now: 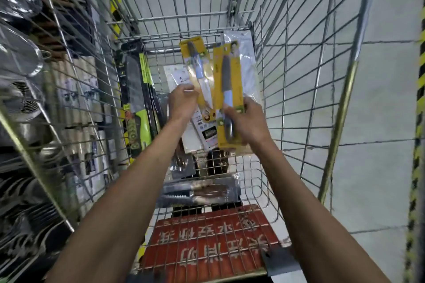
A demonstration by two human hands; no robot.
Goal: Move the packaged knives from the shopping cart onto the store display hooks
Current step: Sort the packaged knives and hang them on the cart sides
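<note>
Yellow card backs both packaged knives you have hold of. Your left hand (182, 101) has its fingers curled on the lower part of the left yellow pack (192, 62); your right hand (248, 119) is clamped round the bottom end of the right yellow pack (227, 80), thumb across its front. Gripping each by the lower end looks deliberate to me; it leaves the top ends free to go onto a hook, though any hang-hole there is too blurred to make out. The two packs stand side by side, edges close together, raised off the basket floor but not yet clear of the shopping cart (343, 110); no display hook shows plainly from here.

Inside the cart more stock waits for you: a green-and-black pack (134, 99) leans upright against the left wall with thinner packs behind it; a clear-fronted white pack (247, 50) lies behind the right yellow one; dark packs (202, 190) lie flat across the near end of the basket floor; the red flap (211, 239) sits closest to you. Through the left wire wall you can see shelving (20, 89) of steel kitchenware.
</note>
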